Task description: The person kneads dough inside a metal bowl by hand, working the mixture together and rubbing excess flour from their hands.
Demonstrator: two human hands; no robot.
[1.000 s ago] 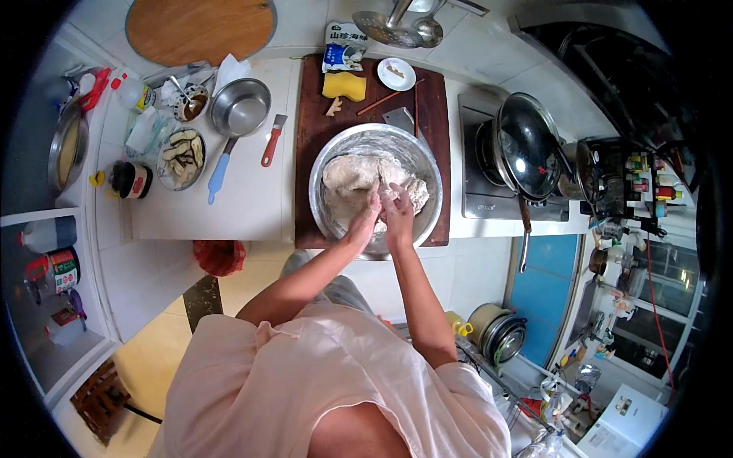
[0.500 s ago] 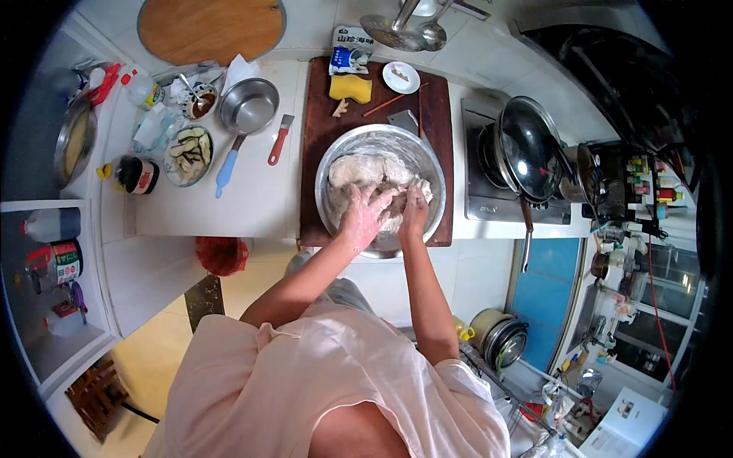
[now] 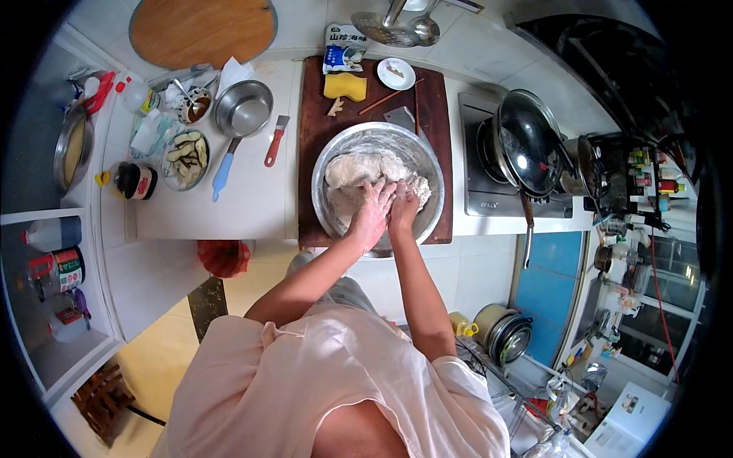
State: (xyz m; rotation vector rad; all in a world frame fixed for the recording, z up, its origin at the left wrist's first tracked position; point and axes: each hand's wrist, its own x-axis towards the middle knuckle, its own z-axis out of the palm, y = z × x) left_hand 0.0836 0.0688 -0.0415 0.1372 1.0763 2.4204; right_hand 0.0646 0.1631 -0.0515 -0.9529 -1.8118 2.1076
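Note:
A wide metal bowl (image 3: 327,217) sits on the dark wooden board, its inner wall smeared with flour. Pale, rough dough (image 3: 359,169) lies inside in uneven lumps. My left hand (image 3: 370,216) is over the dough with its fingers stretched out, pressing against it, and flour coats the skin. Close beside it, my right hand (image 3: 403,208) has curled fingers at a piece of dough on the bowl's right side. The fingertips of the right hand are partly hidden, and the two hands nearly touch.
Behind the bowl on the board (image 3: 309,137) are a cleaver (image 3: 398,116), a yellow sponge (image 3: 345,87), ginger (image 3: 336,106) and a small plate (image 3: 396,74). A saucepan (image 3: 243,108) and a red-handled scraper (image 3: 276,142) lie left. A lidded wok (image 3: 527,145) stands on the stove at right.
My left hand has moved right across the dough, and my right hand has come slightly left, so they are closer together. The whole view has shifted a little.

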